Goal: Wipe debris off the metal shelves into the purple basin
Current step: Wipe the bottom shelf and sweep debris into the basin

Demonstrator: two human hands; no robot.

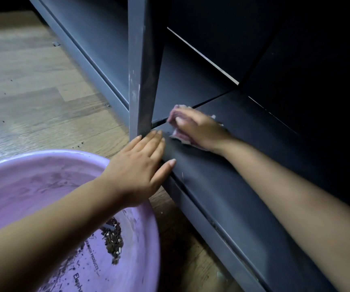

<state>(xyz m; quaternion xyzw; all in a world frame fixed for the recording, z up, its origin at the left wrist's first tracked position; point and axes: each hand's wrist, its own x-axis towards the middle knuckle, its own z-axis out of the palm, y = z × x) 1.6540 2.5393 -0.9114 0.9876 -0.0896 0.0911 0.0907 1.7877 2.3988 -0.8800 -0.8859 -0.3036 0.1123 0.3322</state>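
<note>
Wiping in progress on the lowest metal shelf (243, 186), a dark blue-grey surface running from near right to far left. Item: right hand (199, 128), laid over a pinkish cloth (180, 138) on the shelf top near the upright post (141, 81); its fingers are bent over the bunched far end of the cloth, pressing it down, though the blur hides exactly how each lies. Item: left hand (142, 165), flat against the shelf's front lip just left of the cloth, fingers straight and close together, thumb set apart along the edge, apparently placed as a catch or guide for what is swept off. Item: purple basin (144, 239), on the wooden floor (33, 91) at near left, directly below the left forearm and close beside the shelf's front rail. Contents: a small heap of dark debris (113, 243) with pale flecks, plus scattered specks across its bottom. Condition of task: partly done, judging by the pile collected; the visible shelf top near the right forearm looks largely free of crumbs. Outstanding: the corner at the post under the cloth, the upper shelves lost in shadow, and loose specks lying on the floor beside the unit.
</note>
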